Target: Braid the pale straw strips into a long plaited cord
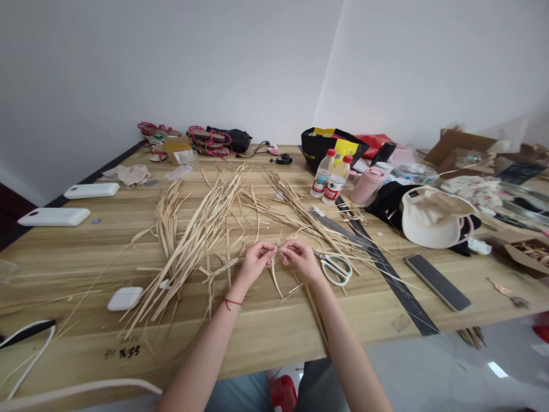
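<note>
My left hand (257,260) and my right hand (300,257) meet just above the table, each pinching thin straw strips (275,280) between the fingertips. Loose ends of the strips stick up and hang down between the hands. Where the fingers touch, the exact crossing of the strips is too small to make out. A braided piece of straw (225,264) lies left of my left hand. Scissors (337,269) with pale green handles rest beside my right wrist, their blades partly hidden behind it.
Long straw bundles (210,212) spread left and behind my hands, with more straw (300,206) to the right. Two water bottles (334,180), a pink tumbler (368,184), a cream cap (435,217) and a phone (437,281) stand or lie on the right. A white earbud case (124,298) sits left.
</note>
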The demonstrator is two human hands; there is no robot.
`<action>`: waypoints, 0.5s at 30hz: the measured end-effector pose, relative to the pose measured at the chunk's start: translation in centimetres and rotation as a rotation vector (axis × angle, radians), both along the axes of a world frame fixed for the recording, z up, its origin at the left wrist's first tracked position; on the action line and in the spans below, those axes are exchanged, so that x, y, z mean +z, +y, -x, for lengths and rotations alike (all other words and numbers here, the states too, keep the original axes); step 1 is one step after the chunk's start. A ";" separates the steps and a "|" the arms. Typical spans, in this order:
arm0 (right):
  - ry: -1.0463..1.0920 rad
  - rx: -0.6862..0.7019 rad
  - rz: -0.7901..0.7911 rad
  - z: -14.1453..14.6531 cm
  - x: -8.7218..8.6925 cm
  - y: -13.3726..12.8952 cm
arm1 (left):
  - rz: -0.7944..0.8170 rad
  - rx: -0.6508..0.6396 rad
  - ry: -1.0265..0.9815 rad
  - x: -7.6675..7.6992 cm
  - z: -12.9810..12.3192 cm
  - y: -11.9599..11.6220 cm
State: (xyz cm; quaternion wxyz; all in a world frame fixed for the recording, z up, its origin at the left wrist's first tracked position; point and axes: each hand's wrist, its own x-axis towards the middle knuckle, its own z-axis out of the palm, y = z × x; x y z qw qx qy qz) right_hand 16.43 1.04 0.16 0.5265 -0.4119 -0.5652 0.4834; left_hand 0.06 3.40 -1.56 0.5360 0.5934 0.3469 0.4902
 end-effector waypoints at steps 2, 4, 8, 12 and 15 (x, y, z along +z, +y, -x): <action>-0.121 -0.062 -0.103 -0.1 0.3 -0.3 | 0.005 0.015 0.011 -0.2 0.0 0.0; -0.276 -0.095 -0.233 -0.3 0.6 -0.5 | 0.003 0.029 0.031 -0.3 -0.1 0.0; -0.487 -0.078 -0.408 -0.6 1.2 -0.8 | -0.018 0.032 0.061 -0.4 -0.1 -0.1; -0.478 -0.065 -0.397 -0.7 1.4 -0.9 | -0.034 0.014 0.072 -0.3 0.0 -0.2; -0.372 -0.073 -0.270 -0.6 1.1 -0.6 | -0.031 -0.012 0.081 -0.4 0.1 -0.2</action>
